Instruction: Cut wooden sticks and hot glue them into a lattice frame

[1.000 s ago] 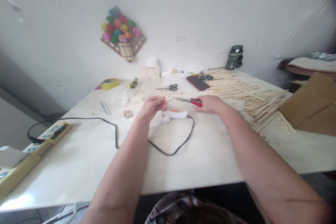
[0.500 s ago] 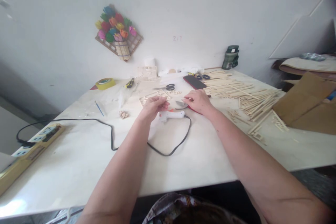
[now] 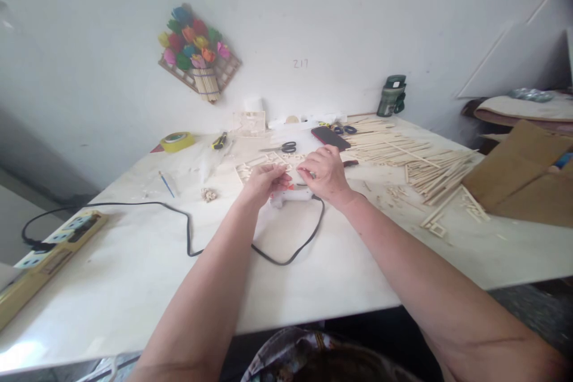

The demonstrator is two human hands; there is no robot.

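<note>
My left hand (image 3: 268, 182) is closed in a pinch over the middle of the table. What its fingertips hold is too small to make out. Close by on the right, my right hand (image 3: 326, 173) also has its fingertips pressed together, with their contents unclear. Just below the fingers lies a white glue gun (image 3: 298, 196) with an orange trigger, partly covered by my left hand. Beyond the hands are light wooden stick frames (image 3: 244, 172). A dark red handle (image 3: 351, 163) shows behind my right hand, which hides the rest of that tool.
A black cord (image 3: 286, 264) loops across the table near a power strip (image 3: 67, 242). Scissors (image 3: 282, 148), a phone (image 3: 330, 138) and yellow tape (image 3: 177, 141) lie farther back. Wooden sticks (image 3: 412, 158) spread at right, beside a cardboard box (image 3: 521, 176).
My right hand has shifted left, closer to my left hand. The grey jaws of the red-handled tool, visible before beside its fingers, are now hidden. My left hand stays nearly in place.
</note>
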